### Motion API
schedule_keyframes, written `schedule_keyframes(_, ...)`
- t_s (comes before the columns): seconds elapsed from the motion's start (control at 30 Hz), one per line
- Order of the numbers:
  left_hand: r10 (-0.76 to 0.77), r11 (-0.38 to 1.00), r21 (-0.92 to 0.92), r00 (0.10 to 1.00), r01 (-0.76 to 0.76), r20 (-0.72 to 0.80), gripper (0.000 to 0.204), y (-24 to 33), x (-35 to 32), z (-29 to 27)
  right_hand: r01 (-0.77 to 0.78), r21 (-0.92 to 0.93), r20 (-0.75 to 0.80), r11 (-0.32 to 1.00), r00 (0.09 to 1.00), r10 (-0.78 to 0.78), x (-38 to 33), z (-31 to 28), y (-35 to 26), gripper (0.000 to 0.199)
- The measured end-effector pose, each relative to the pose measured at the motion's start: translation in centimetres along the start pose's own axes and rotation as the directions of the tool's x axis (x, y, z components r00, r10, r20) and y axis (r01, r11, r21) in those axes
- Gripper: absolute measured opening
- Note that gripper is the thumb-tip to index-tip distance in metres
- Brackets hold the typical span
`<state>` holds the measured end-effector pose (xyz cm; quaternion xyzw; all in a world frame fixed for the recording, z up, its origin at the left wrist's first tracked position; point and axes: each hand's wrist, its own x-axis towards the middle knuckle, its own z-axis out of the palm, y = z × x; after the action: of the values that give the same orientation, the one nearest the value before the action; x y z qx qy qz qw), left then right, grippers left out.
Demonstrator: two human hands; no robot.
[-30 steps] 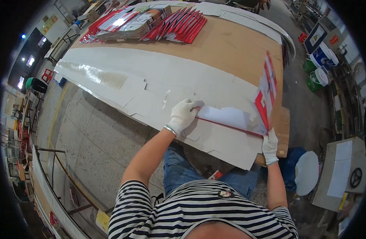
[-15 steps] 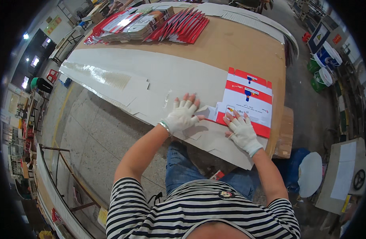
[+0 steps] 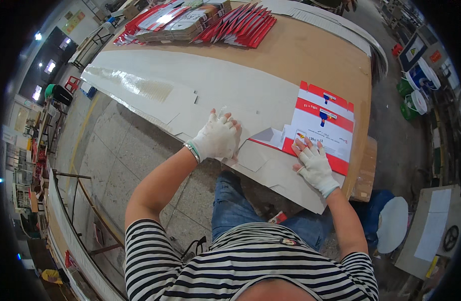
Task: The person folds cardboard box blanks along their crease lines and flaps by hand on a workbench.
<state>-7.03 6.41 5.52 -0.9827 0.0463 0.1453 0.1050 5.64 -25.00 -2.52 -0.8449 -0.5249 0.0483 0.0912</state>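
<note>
A flat red-and-white printed carton [image 3: 336, 131] lies at the right of the worktable, with a narrow flap [image 3: 270, 135] sticking out on its left side. My right hand [image 3: 314, 165], in a white fingerless glove, rests on the carton's near edge with its fingers stretched out. Left of the carton, my left hand [image 3: 216, 138], gloved the same way, is on the pale cardboard sheet [image 3: 240, 88] by the table's near edge. Its fingers reach forward and the thumb points down toward the edge; nothing shows in its grip.
Red folded cartons [image 3: 240, 25] fan out at the far side beside a strapped bundle of cartons [image 3: 182, 25]. A brown box [image 3: 366, 168] stands past the table's right edge. Lidded buckets [image 3: 417, 100] are farther right, and a round white-topped stool [image 3: 392, 224] is near my right arm.
My left hand has slid left along the pale sheet, away from the carton's flap. My right hand stays on the carton. The whole view has shifted slightly.
</note>
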Motion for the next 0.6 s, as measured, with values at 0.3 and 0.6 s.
schedule_keyframes(0.3, 0.127, 0.991, 0.032, 0.992, -0.128, 0.029, 0.064, 0.4, -0.2, 0.0, -0.001, -0.011, -0.01, 1.0, 1.0, 0.001, 0.0, 0.0, 0.1, 0.065)
schedule_keyframes(0.6, -0.085, 0.959, -0.285, 0.966, 0.012, -0.245, 0.07, -1.3, -0.3, 3.3, 0.007, 0.025, -0.037, 1.0, 0.999, -0.006, 0.1, 0.2, 0.0, 0.066)
